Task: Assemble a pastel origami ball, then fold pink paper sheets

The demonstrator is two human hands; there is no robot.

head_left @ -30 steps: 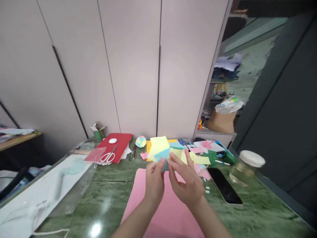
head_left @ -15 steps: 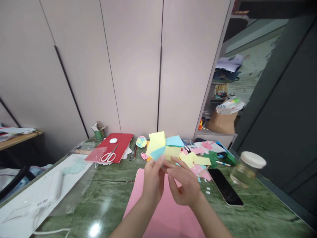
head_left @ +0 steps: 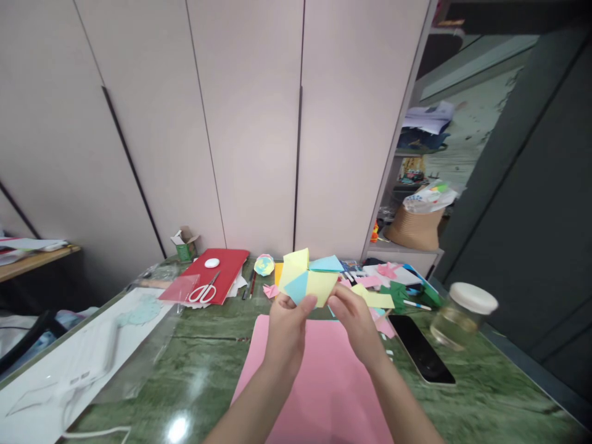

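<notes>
A yellow and blue folded paper piece, made of several joined flaps, is held up above the far edge of a pink sheet. My left hand pinches its lower left side, thumb on the front near the blue flap. On the lower right, my right hand grips the edge of a yellow flap between thumb and fingers; some of its fingertips are hidden behind the paper. Behind and to the right lie yellow paper scraps and pink scraps.
White-handled scissors lie on a red folder at the left. A round paper ornament sits near the cabinet. At the right are a black phone and a lidded jar. A white device rests far left.
My right hand has shifted from the middle of the paper piece to its right edge, its fingers closing there. My left thumb has moved slightly right, and the paper piece is tilted to face me more.
</notes>
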